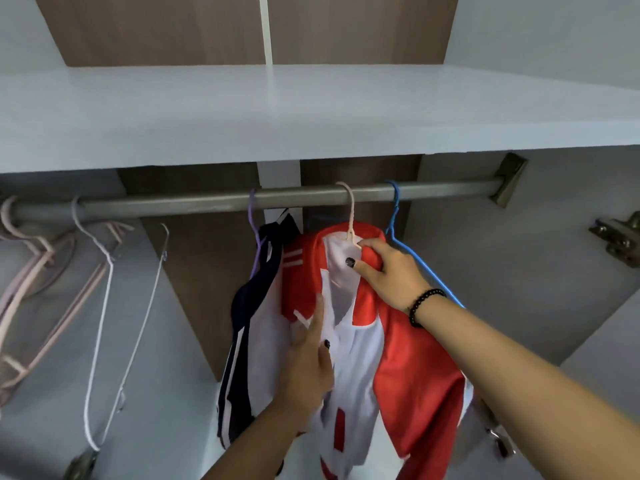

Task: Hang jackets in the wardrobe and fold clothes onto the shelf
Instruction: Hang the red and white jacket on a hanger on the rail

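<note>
Red-and-white jacket [398, 341] hanging from a pale hanger [351, 220] on the wardrobe rail [207, 202], beside a navy jacket [249, 323]. Right hand [388, 271] pinches its collar; left hand [308, 368], fingers straight, presses its front.

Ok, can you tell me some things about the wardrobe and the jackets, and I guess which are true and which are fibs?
1. The red and white jacket hangs from the rail. True.
2. The right hand holds the jacket near its collar. True.
3. The blue hanger has a green coat on it. False: it shows no clothes at all.
4. The shelf above the rail is piled with folded clothes. False: none show on it.
5. The left hand lies flat on the jacket's front. True.
</note>
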### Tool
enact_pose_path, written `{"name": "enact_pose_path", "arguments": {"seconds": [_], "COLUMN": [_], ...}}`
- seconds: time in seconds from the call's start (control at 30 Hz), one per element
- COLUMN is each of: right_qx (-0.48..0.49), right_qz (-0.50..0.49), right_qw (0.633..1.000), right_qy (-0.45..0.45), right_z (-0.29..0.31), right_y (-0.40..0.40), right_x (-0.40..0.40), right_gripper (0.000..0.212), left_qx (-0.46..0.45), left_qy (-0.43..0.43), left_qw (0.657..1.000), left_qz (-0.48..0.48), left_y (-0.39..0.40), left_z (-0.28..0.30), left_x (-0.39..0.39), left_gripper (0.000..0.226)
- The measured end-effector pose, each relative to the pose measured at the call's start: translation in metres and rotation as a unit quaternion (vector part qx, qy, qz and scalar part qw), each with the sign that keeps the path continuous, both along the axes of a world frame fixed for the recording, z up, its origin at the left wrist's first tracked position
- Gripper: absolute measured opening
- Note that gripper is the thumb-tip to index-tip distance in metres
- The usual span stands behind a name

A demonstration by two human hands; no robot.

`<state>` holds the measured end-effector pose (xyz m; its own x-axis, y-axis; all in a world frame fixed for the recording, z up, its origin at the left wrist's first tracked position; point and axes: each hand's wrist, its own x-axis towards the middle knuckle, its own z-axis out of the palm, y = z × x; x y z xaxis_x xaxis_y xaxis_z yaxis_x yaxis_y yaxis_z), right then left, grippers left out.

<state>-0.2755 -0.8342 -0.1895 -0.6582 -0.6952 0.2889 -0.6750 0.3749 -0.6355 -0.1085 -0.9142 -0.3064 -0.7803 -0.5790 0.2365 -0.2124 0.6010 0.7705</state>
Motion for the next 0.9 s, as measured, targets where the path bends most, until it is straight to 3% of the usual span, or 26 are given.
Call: {"name": "enact_pose_path", "arguments": {"seconds": [0.2,0.37,0.53,0.7,0.83,0.9], "right_qx": [0.058,0.074,0.085,-0.138,-0.184,-0.122], "right_qz": [0.058,0.071,0.038,-0.002,-0.011,0.008], "right_qw": [0.996,0.993,0.992,0.982,0.981,0.992], "right_qy": [0.039,0.051,0.079,0.125,0.057,-0.039], "right_z": [0.001,0.003,0.0,-0.022,-0.053,-0.073], "right_y": [0.003,0.007,0.02,0.066,0.091,0.096], "right_x": [-0.015,-0.018,-0.006,0.029,0.062,0.077], "right_gripper": [0.049,0.047,0.067,0.057,0.036,0.03], "left_qx": [0.046,0.047,0.039,-0.001,0.01,0.012], "left_qy": [0.019,0.056,0.026,-0.003,0.011,0.027], "left_qw": [0.999,0.993,0.986,0.985,0.992,0.99], "left_qz": [0.009,0.089,0.162,0.171,0.129,0.135], "left_y": [0.024,0.032,0.035,0.035,0.043,0.048], "left_z": [0.002,-0.002,-0.001,0.02,0.046,0.059], "left_x": [-0.038,-0.062,-0.045,-0.02,-0.007,0.0], "left_gripper": [0.065,0.023,0.019,0.025,0.034,0.037]}}
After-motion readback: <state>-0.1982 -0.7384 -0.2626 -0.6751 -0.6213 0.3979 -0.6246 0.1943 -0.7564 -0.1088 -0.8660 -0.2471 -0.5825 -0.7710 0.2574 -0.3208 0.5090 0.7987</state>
